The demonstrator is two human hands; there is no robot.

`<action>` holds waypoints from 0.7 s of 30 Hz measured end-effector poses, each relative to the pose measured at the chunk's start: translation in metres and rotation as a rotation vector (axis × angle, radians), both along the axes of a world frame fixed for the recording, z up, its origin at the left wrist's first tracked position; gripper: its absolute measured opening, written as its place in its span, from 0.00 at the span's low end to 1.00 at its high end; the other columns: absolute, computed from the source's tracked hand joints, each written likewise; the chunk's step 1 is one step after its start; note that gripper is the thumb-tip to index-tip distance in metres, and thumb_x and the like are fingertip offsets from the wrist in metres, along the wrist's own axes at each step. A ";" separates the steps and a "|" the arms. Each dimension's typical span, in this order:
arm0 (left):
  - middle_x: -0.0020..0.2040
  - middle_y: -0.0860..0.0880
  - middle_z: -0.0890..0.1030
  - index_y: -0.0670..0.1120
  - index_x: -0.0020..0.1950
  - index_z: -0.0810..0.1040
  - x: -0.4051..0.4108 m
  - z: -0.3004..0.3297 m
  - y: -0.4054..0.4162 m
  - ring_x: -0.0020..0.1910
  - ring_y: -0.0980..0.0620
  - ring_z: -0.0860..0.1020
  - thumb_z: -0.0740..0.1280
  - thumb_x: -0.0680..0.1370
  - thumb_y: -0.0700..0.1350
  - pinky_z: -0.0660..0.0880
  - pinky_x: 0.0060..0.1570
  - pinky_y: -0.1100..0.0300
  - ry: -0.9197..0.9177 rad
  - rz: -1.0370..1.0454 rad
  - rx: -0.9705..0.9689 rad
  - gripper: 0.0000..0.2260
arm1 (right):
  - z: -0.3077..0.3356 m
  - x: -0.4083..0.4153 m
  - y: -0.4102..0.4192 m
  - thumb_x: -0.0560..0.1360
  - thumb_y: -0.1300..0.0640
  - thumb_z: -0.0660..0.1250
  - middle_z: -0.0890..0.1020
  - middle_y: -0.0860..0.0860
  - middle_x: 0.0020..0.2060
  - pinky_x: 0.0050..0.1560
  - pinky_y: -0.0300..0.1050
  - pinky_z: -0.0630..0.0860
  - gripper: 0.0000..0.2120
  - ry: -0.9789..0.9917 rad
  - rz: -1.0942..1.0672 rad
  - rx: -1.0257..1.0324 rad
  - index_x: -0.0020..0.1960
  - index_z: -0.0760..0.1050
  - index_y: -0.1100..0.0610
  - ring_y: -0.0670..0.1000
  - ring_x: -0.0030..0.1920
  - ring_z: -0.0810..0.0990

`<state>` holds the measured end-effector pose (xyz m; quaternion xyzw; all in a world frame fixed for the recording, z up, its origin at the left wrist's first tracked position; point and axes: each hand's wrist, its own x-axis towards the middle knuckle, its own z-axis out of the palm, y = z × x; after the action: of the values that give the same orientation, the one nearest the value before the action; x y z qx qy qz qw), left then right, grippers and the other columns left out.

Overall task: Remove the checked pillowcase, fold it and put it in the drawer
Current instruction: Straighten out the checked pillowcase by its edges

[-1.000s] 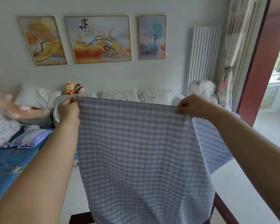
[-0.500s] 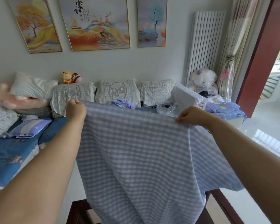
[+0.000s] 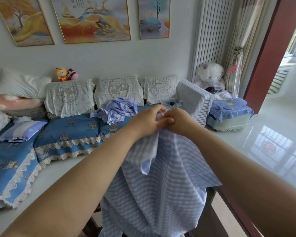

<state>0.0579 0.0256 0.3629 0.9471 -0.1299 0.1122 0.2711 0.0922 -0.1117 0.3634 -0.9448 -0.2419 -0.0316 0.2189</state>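
Checked pillowcase (image 3: pixel 154 190) bunched between both hands' curled fingers (image 3: pixel 162 120), lower edge cut off.

Both arms reach out straight in front, bare to the elbow, and come together in the middle. The left hand (image 3: pixel 147 121) and the right hand (image 3: pixel 177 121) touch each other, side by side, held up in the air. The fingers of both hands are curled and pinch the top of the checked pillowcase (image 3: pixel 161 194), which hangs down below them between the two arms.
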 end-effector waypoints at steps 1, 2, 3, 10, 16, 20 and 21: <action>0.56 0.50 0.80 0.50 0.61 0.74 0.000 0.000 0.002 0.54 0.50 0.78 0.69 0.72 0.62 0.73 0.52 0.55 0.114 -0.049 -0.009 0.23 | 0.000 -0.002 -0.005 0.73 0.54 0.66 0.80 0.55 0.36 0.40 0.48 0.73 0.10 0.015 0.028 0.049 0.42 0.80 0.60 0.55 0.39 0.77; 0.51 0.51 0.80 0.50 0.57 0.76 -0.001 -0.001 0.004 0.52 0.51 0.78 0.70 0.72 0.60 0.73 0.50 0.56 0.189 -0.088 0.022 0.20 | 0.000 -0.004 -0.009 0.73 0.52 0.67 0.80 0.54 0.35 0.40 0.47 0.74 0.10 0.030 0.043 0.097 0.43 0.81 0.59 0.53 0.38 0.77; 0.46 0.53 0.80 0.51 0.51 0.77 0.000 -0.004 0.005 0.48 0.51 0.77 0.71 0.72 0.56 0.72 0.46 0.58 0.222 -0.105 0.075 0.13 | -0.001 -0.007 -0.010 0.73 0.50 0.69 0.79 0.53 0.33 0.38 0.46 0.73 0.10 0.042 0.057 0.124 0.42 0.81 0.57 0.51 0.36 0.76; 0.30 0.50 0.71 0.47 0.31 0.72 0.009 -0.008 0.015 0.32 0.52 0.69 0.71 0.74 0.50 0.62 0.32 0.57 0.193 0.000 0.157 0.15 | -0.025 -0.002 -0.025 0.73 0.47 0.69 0.78 0.51 0.50 0.42 0.42 0.70 0.17 0.145 0.114 0.180 0.57 0.70 0.54 0.50 0.46 0.75; 0.28 0.49 0.67 0.45 0.29 0.66 0.010 -0.006 0.057 0.29 0.54 0.64 0.69 0.76 0.45 0.58 0.31 0.57 0.087 0.175 0.029 0.18 | -0.081 0.011 -0.072 0.70 0.51 0.73 0.71 0.55 0.64 0.60 0.50 0.72 0.35 0.223 0.020 -0.162 0.71 0.59 0.55 0.55 0.58 0.73; 0.32 0.44 0.75 0.40 0.35 0.78 0.015 -0.006 0.085 0.34 0.50 0.71 0.69 0.76 0.46 0.62 0.34 0.57 0.026 0.243 -0.015 0.13 | -0.106 0.011 -0.100 0.69 0.45 0.73 0.65 0.56 0.69 0.59 0.49 0.71 0.41 0.263 -0.131 -0.072 0.74 0.55 0.53 0.57 0.62 0.73; 0.30 0.43 0.71 0.37 0.35 0.76 0.016 -0.007 0.090 0.33 0.50 0.69 0.69 0.76 0.47 0.61 0.34 0.56 0.010 0.268 -0.028 0.15 | -0.109 0.011 -0.103 0.69 0.44 0.73 0.62 0.55 0.71 0.60 0.51 0.72 0.43 0.251 -0.160 -0.047 0.75 0.53 0.52 0.57 0.63 0.73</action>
<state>0.0742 0.1157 0.3555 0.9526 0.0008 0.1443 0.2677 0.1028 -0.2151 0.2548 -0.9624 -0.1374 0.0750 0.2219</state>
